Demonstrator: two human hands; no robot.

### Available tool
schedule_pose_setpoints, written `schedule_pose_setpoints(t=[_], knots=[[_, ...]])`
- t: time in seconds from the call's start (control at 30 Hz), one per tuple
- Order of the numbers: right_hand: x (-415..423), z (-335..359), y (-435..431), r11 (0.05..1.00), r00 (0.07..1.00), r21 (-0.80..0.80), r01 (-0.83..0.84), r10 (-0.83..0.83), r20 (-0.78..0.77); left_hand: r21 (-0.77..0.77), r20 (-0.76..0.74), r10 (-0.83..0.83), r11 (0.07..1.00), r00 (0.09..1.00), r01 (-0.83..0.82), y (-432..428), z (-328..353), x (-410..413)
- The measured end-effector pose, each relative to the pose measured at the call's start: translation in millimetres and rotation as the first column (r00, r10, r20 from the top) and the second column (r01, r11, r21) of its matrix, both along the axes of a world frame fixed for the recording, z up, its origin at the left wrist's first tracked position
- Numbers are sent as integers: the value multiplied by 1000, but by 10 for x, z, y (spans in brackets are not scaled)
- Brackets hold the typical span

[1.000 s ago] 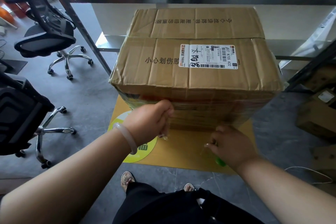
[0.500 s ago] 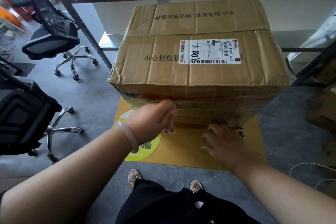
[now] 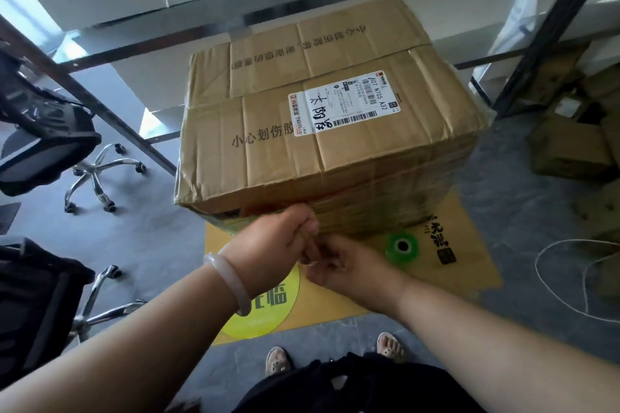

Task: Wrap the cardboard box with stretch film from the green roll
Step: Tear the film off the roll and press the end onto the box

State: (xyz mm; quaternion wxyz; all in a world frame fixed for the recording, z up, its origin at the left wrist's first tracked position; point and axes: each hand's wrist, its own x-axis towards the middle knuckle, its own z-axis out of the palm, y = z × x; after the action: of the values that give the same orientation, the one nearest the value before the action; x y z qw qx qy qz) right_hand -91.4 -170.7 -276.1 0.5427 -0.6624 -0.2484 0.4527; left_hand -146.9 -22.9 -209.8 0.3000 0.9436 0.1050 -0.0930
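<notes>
Against one cardboard box (image 3: 322, 131), left hand (image 3: 278, 241) and right hand (image 3: 349, 270) both pinch film (image 3: 369, 211) (one green roll (image 3: 401, 246) nearby).

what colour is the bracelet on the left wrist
The bracelet is a pale, milky white, best seen in the head view.

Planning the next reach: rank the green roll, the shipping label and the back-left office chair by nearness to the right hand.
1. Green roll, on the mat just right of the right hand.
2. Shipping label, on the box top, beyond.
3. Office chair, far left.
</notes>
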Motion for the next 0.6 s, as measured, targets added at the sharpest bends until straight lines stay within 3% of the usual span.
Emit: schedule_pose_setpoints(t=[0.2,0.4,0.5,0.6], knots=[[-167,-168,-1,940,940,-36,339,-337,54,-72,-6,-68,995,998,68,49,14,50],[-309,-371,52,832,833,42,553,-552,-50,72,63,-172,983,983,167,97,15,148],[-325,-426,97,767,770,82,636,-624,-135,230,117,-278,942,954,246,108,-14,153],[-295,-462,154,708,709,81,702,-684,-170,547,256,-582,746,772,381,150,-135,188]])
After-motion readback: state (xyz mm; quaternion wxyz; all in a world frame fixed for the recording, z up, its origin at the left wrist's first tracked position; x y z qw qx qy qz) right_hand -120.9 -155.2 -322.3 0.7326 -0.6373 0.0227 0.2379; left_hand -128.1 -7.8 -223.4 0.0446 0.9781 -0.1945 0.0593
